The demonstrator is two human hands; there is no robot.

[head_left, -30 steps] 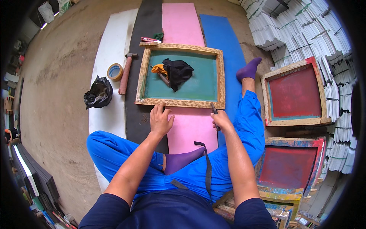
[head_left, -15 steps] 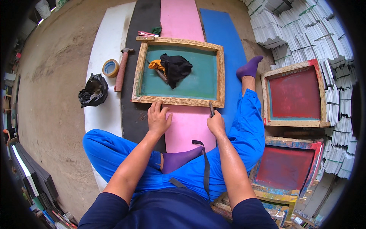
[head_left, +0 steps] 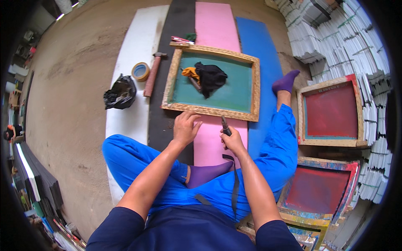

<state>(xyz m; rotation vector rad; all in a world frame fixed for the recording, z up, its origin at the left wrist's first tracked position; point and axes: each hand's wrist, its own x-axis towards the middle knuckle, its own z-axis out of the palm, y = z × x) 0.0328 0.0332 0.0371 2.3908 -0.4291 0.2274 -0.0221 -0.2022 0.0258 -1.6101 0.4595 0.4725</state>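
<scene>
A wooden-framed screen (head_left: 213, 113) with green mesh (head_left: 238, 90) lies flat in front of me. On its mesh rest a bunched black cloth (head_left: 212, 79) and an orange cloth (head_left: 189, 72), partly covering a dark stick-like tool. My left hand (head_left: 186, 129) is open, its fingertips at the near wooden rail. Held in my right hand (head_left: 233, 140) is what looks like a pair of pliers (head_left: 225, 126) with a dark head and black handles. The head points away from me, just short of the near rail, over the pink mat.
Left of the screen are a hammer (head_left: 153, 76), a tape roll (head_left: 140, 71) and a black plastic bag (head_left: 120, 93). A red-handled tool (head_left: 181, 40) lies beyond the screen. Two red-meshed screens (head_left: 331, 109) are at my right, before stacked white bundles (head_left: 335, 46). My legs flank the mats.
My right hand has drawn the pliers back off the near rail, and their head is now apart from it. The whole view has shifted, so things sit farther right.
</scene>
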